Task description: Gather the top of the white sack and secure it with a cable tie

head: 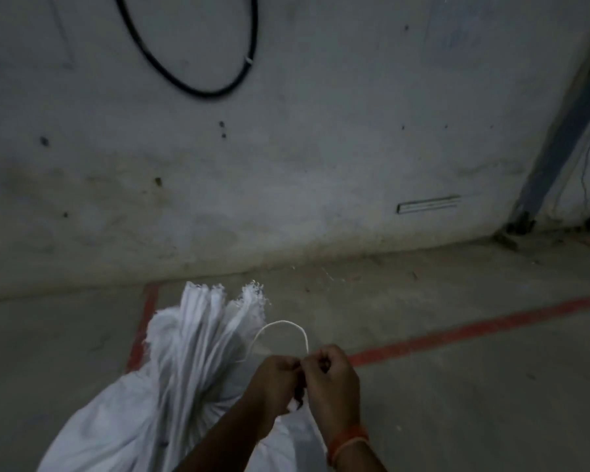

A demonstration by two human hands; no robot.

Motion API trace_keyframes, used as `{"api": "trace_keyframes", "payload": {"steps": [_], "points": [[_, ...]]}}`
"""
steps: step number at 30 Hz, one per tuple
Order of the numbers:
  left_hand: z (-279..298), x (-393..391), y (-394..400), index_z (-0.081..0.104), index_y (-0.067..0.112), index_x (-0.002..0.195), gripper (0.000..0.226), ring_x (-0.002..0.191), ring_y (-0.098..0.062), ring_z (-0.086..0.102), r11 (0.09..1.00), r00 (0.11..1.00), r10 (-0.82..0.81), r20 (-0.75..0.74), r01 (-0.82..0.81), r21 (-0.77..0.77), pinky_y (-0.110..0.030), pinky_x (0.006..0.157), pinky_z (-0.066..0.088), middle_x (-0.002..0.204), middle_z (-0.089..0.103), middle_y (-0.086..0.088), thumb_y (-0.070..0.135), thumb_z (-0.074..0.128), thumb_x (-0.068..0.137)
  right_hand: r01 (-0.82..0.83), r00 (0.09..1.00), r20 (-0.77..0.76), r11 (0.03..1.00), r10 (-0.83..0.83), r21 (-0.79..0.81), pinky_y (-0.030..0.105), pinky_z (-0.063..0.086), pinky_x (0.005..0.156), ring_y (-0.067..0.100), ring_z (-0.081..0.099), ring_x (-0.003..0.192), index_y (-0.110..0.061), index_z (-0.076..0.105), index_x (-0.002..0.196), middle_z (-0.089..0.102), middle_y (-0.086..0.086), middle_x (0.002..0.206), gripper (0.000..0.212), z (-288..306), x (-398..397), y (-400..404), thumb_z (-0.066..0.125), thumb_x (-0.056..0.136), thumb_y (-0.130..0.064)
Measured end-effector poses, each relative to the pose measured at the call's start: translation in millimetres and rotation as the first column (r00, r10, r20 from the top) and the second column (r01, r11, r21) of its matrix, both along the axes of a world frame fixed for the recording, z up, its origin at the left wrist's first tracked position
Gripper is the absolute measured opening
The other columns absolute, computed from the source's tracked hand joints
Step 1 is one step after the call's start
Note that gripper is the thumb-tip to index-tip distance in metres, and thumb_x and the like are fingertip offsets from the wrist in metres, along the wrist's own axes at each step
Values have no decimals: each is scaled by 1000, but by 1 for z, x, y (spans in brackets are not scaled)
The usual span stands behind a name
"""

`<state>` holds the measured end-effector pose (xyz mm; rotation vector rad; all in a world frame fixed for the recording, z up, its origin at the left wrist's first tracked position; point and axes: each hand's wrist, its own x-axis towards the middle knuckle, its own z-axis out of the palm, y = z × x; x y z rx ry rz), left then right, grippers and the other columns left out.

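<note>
The white sack (171, 386) stands on the floor at the bottom left, its top bunched into pleats with a frayed edge fanning upward. A thin white cable tie (283, 323) arcs out from the gathered neck and curves down to my hands. My left hand (275, 376) and my right hand (331, 379) meet just right of the neck, fingers curled, each pinching the tie where its ends come together. The part of the tie behind the sack is hidden.
A stained grey wall (286, 148) rises just beyond the sack, with a black cable loop (198, 90) hanging on it. Red lines (474, 330) mark the concrete floor. A blue metal post (556, 144) leans at the right.
</note>
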<state>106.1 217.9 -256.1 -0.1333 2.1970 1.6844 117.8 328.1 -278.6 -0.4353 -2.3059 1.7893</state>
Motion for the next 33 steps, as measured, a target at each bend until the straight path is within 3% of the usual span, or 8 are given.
{"api": "trace_keyframes", "payload": {"steps": [5,13,17,19,21,24,27,33], "points": [[30,20,-35,73,6,79,27,76,-22,72,843,945,-231,-232,75,-532,-19,58,44,85,77,-15,23,52,86,98,994,43,995,-97,-24,34,53,73,19,64,77,-20,58,86,68,2,82,16,15,-1,-54,68,79,-29],[9,31,-82,67,14,72,27,72,-18,65,719,846,-388,-365,30,-694,-22,59,34,80,74,-9,23,51,92,146,988,48,989,-146,-11,27,37,68,27,61,79,-12,67,82,68,8,80,14,-4,6,-93,60,91,-20],[-12,34,-101,69,18,78,28,71,-5,65,842,845,40,-534,-316,-438,-30,71,54,74,71,4,39,55,89,114,993,21,993,-113,-18,32,39,65,29,60,74,-6,68,78,69,12,76,19,-18,3,-100,61,92,-17],[-21,36,-109,71,27,94,18,90,-11,65,709,704,244,-666,-599,-373,-35,79,56,91,69,9,37,69,80,88,996,17,996,-87,-34,33,41,63,27,59,69,-7,66,74,67,10,70,22,-22,2,-101,61,92,-17],[-31,35,-114,61,21,119,63,113,-29,54,520,658,344,-670,-728,-447,-47,89,51,119,59,-4,47,80,65,75,997,4,996,-75,-53,34,41,63,26,59,68,-9,63,69,65,8,67,25,-22,0,-100,60,92,-16],[-46,29,-114,30,12,147,124,135,-42,37,485,745,438,-503,-667,-565,-57,104,42,147,38,-19,67,81,48,48,999,-15,993,-50,-109,35,40,60,22,53,61,-14,56,60,58,4,59,32,-19,0,-98,60,92,-14],[-58,18,-111,3,12,154,142,140,-40,36,558,818,464,-340,-567,-606,-52,111,38,152,35,-20,68,81,49,-6,1000,3,977,7,-215,36,41,57,19,49,54,-13,55,59,52,2,51,34,-20,0,-98,59,93,-14],[-76,-4,-126,36,9,140,92,114,-37,60,598,794,556,-244,-587,-546,-44,94,51,118,67,-14,41,84,68,-154,969,70,798,238,-583,18,25,41,14,31,39,-7,52,80,35,0,48,19,-4,4,-103,49,98,-11]]}}
